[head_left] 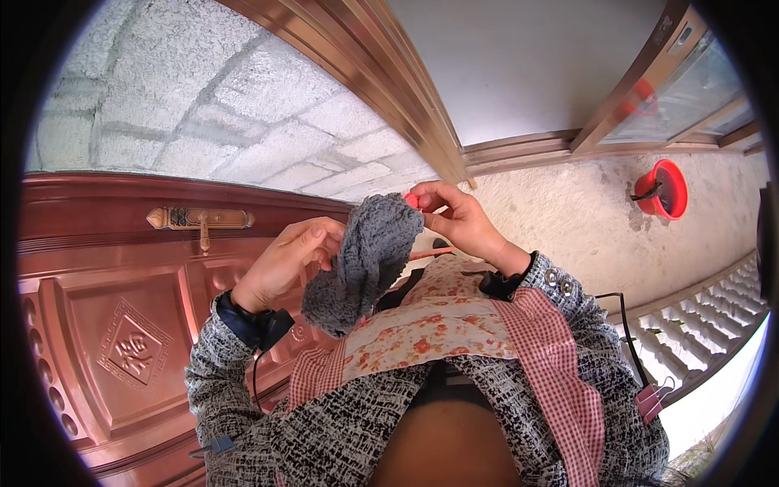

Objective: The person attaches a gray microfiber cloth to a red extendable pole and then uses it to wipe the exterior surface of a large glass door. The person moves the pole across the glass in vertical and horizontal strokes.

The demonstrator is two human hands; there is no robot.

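A dark grey, fluffy cloth [369, 256] hangs bunched up between my hands, in front of my floral apron. My left hand [296, 253] is at its left edge, fingers curled in and partly hidden behind it. At the upper right edge, my right hand [461, 221] pinches a small red piece [412, 200] beside the cloth. Whether that piece is fixed to the cloth, I cannot tell. Below the right hand, a thin orange-red stick [430, 253] shows just beyond the apron, mostly hidden.
At the left stands a reddish-brown panelled door [122, 325] with a brass-coloured handle [203, 219]. A pale stone wall [203, 97] rises beyond it, ending at a brown frame [406, 81]. A red bucket [672, 191] with something dark inside stands at the right, near a white balustrade [690, 325].
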